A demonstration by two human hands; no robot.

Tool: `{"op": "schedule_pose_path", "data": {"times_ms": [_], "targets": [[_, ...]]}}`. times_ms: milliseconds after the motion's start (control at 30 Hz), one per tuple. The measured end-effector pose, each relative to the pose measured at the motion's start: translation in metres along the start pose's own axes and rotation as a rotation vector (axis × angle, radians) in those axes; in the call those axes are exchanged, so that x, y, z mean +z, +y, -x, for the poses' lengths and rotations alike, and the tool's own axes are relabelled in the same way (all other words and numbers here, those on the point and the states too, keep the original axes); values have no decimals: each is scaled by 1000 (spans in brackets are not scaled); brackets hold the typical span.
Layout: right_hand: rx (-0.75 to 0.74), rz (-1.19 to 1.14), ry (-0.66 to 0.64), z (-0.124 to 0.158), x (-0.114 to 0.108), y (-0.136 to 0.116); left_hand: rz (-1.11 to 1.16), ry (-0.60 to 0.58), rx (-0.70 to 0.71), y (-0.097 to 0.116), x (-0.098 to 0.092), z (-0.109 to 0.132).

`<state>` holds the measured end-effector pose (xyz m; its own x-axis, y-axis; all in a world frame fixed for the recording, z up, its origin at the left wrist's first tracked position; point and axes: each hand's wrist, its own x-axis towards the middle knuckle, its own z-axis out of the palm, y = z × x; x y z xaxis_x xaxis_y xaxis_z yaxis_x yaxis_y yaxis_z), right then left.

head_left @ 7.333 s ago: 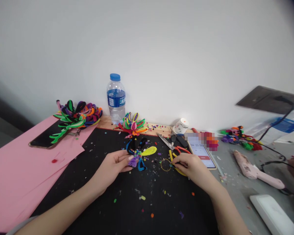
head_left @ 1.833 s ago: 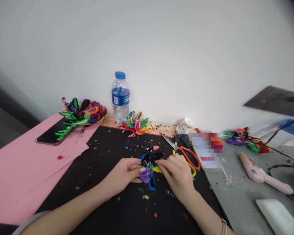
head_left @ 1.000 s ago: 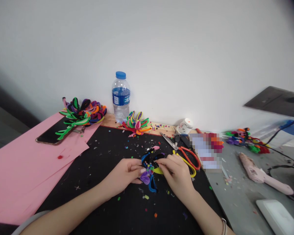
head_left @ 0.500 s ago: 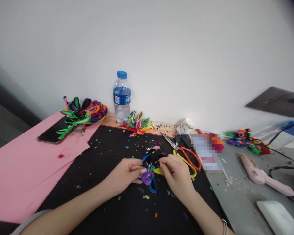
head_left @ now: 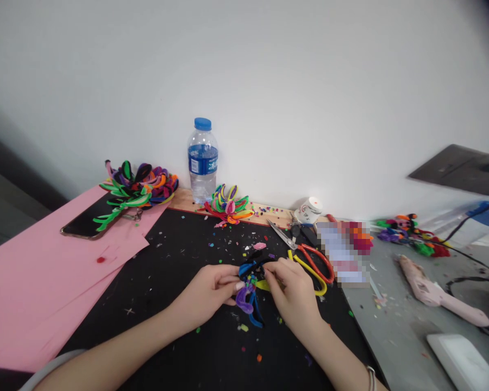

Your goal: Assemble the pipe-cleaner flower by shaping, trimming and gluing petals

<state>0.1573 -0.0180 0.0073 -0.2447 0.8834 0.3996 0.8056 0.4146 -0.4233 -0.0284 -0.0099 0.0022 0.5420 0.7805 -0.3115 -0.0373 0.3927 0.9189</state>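
Observation:
Between my hands, over the black mat (head_left: 167,336), is a pipe-cleaner flower (head_left: 244,300) with purple, blue, black and yellow-green loops around a speckled centre. My left hand (head_left: 215,288) pinches its left side, thumb against the petals. Fingers of my right hand (head_left: 290,282) are closed on the flower's right side, at a black loop. Just past my right hand lie red-handled scissors (head_left: 315,260) and a bent yellow pipe cleaner (head_left: 318,283). Small scraps surround the flower.
A water bottle (head_left: 202,163) stands by the wall. Bundles of pipe-cleaner loops (head_left: 142,184) lie at left beside a phone (head_left: 92,220) on pink paper (head_left: 24,271). To the right are a blurred-out screen (head_left: 342,255), a pink glue gun (head_left: 440,296), cables and a white device (head_left: 464,358).
The flower has turned slightly in my fingers, its purple and blue loops now hanging a little lower. Both hands keep their hold in nearly the same place.

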Motion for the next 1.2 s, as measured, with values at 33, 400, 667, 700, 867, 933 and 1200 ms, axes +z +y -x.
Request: {"op": "schedule_pose_path", "data": {"times_ms": [33, 400, 667, 700, 867, 933, 1200], "targets": [[5, -6, 2, 0, 0, 0, -6, 2, -1, 0, 0, 0], [26, -41, 0, 1, -1, -1, -21, 16, 4, 0, 0, -1], [-34, 58, -2, 1, 0, -1, -57, 24, 6, 3, 2, 1], [-40, 71, -11, 1, 0, -1, -61, 21, 11, 3, 2, 1], [-33, 49, -33, 3, 1, 0, -52, 30, 16, 1, 1, 1], [2, -25, -6, 3, 0, 1, -26, 27, 3, 1, 0, 0], [273, -432, -9, 2, -13, 7, 28, 58, -38, -2, -7, -3]]}}
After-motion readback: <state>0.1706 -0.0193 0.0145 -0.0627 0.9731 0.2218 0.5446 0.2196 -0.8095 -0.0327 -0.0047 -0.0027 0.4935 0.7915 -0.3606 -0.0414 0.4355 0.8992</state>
